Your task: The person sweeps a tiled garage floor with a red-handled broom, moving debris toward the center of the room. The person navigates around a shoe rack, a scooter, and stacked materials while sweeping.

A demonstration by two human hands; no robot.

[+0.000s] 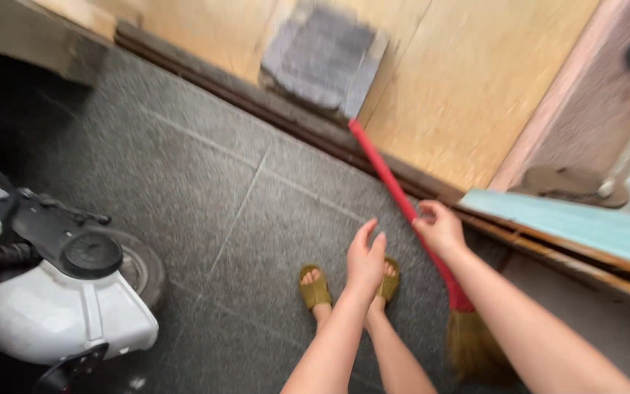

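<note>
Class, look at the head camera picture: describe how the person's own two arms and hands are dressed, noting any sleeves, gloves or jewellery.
Both forearms are bare from the bottom edge of the picture up to the wrists; no sleeves show. The left hand and the right hand wear no gloves. No ring, watch or bracelet can be seen, though the picture is slightly blurred. Below the arms, the feet wear olive-yellow slippers.

Two bare arms reach forward, hands near each other.

The left hand (365, 257) is flat, its fingers straight and together, pointing to the far side and holding nothing. The right hand (440, 227) is just to its right, fingers curled closed in a grip, wrist bent a little.
</note>
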